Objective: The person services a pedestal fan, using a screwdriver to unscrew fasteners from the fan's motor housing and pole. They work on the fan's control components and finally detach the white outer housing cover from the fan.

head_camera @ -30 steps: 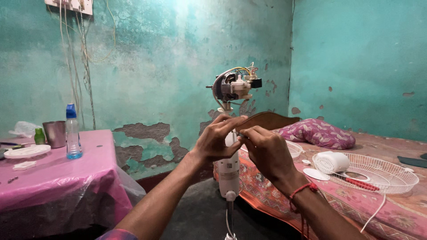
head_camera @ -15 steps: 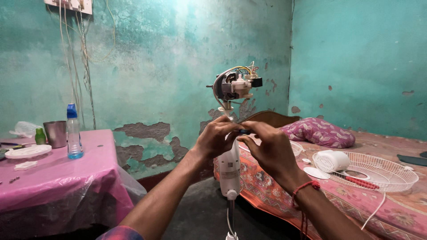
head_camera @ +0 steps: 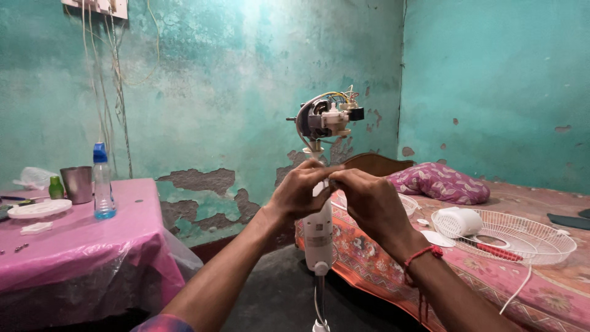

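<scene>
Being gripped at frame centre, the fan stand is now being clasped lower by the closed left hand and right hand.

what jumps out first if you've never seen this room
Dead centre, the left hand and right hand meet at the neck of a white pedestal fan stand, its bare fan motor and coloured wires exposed above. A white fan grille lies on the bed at right.

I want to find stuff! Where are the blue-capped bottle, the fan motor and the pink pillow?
Bottle point(head_camera: 103, 190), head view, clear body.
Fan motor point(head_camera: 326, 120), head view, middle of the bare motor.
Pillow point(head_camera: 437, 183), head view, flowered top.
</scene>
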